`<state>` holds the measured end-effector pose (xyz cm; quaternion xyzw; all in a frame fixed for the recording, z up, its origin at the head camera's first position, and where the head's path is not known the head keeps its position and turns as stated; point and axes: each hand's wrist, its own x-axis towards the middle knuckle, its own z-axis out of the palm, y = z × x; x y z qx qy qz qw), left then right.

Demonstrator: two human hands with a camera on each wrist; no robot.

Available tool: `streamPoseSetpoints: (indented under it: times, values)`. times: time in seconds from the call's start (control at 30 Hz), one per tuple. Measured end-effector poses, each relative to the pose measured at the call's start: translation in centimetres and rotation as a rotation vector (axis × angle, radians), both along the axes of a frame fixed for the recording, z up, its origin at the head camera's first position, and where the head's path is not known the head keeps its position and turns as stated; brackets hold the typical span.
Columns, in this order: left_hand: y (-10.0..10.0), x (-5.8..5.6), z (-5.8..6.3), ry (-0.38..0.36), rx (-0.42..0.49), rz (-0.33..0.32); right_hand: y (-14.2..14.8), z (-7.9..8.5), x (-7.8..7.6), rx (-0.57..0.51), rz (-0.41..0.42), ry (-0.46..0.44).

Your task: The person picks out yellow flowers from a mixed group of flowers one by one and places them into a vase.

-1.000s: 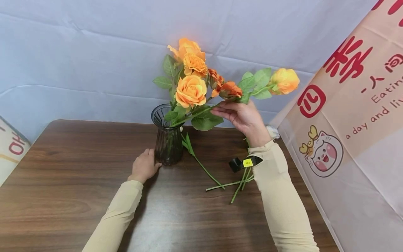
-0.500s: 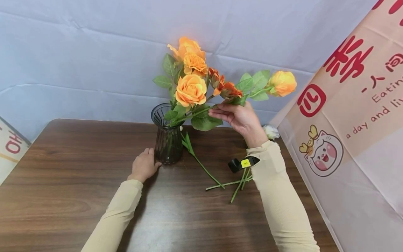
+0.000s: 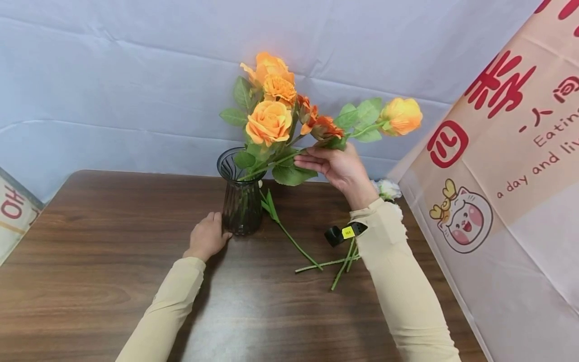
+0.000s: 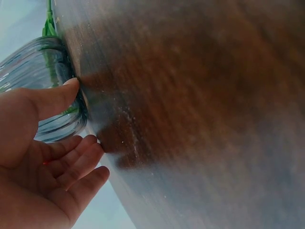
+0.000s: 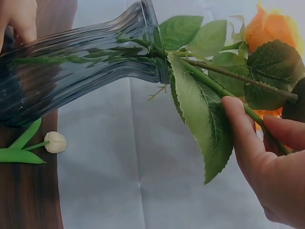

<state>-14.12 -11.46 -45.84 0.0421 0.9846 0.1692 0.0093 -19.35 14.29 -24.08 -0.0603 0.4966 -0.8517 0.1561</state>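
Observation:
A dark ribbed glass vase [image 3: 243,208] stands upright on the table, with several artificial orange flowers in it, among them an open rose [image 3: 270,122]. My left hand [image 3: 207,236] steadies the vase low on its left side. In the left wrist view the thumb [image 4: 59,98] lies across the glass, and the loosely bent fingers [image 4: 78,164] are at its other side. My right hand [image 3: 336,166] pinches the stem of a yellow-orange rose [image 3: 401,116]. This stem slants to the right, its lower end inside the vase mouth and a large leaf [image 5: 205,114] below it.
A white tulip [image 5: 55,142] with a green stem lies on the brown wooden table [image 3: 113,241] right of the vase. More cut stems [image 3: 343,269] lie crossed beneath my right forearm, near white blooms [image 3: 388,188]. A pale cloth backdrop [image 3: 149,100] rises behind, and a printed panel [image 3: 502,186] borders the right.
My right hand has shifted slightly left with the rose, and its stem reaches a little deeper into the vase. The front orange rose has tilted a bit left. My left hand stays put.

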Motion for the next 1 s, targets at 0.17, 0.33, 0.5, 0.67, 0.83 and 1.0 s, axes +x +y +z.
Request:
streamPoseSetpoints:
  times: [0.17, 0.33, 0.5, 0.67, 0.83, 1.0]
  values:
    - [0.0, 0.0, 0.1, -0.002, -0.005, -0.002, -0.4, 0.0, -0.1, 0.035, 0.009, 0.044]
    - [0.0, 0.0, 0.1, -0.008, -0.013, -0.004, -0.8, -0.4, -0.1, 0.104, 0.032, 0.094]
    - [0.0, -0.1, -0.1, -0.013, -0.007, 0.003, -1.2, -0.7, -0.2, 0.158, 0.044, 0.111]
    - [0.0, -0.2, -0.2, -0.007, 0.004, 0.004, -1.6, -0.8, -0.1, 0.18, 0.043, 0.107]
    - [-0.1, -0.2, -0.1, 0.002, -0.002, -0.003, -2.0, -1.0, -0.2, 0.201, 0.037, 0.108]
    - [-0.1, -0.2, -0.1, 0.006, -0.006, -0.003, -2.3, -1.2, -0.3, 0.261, 0.024, 0.126]
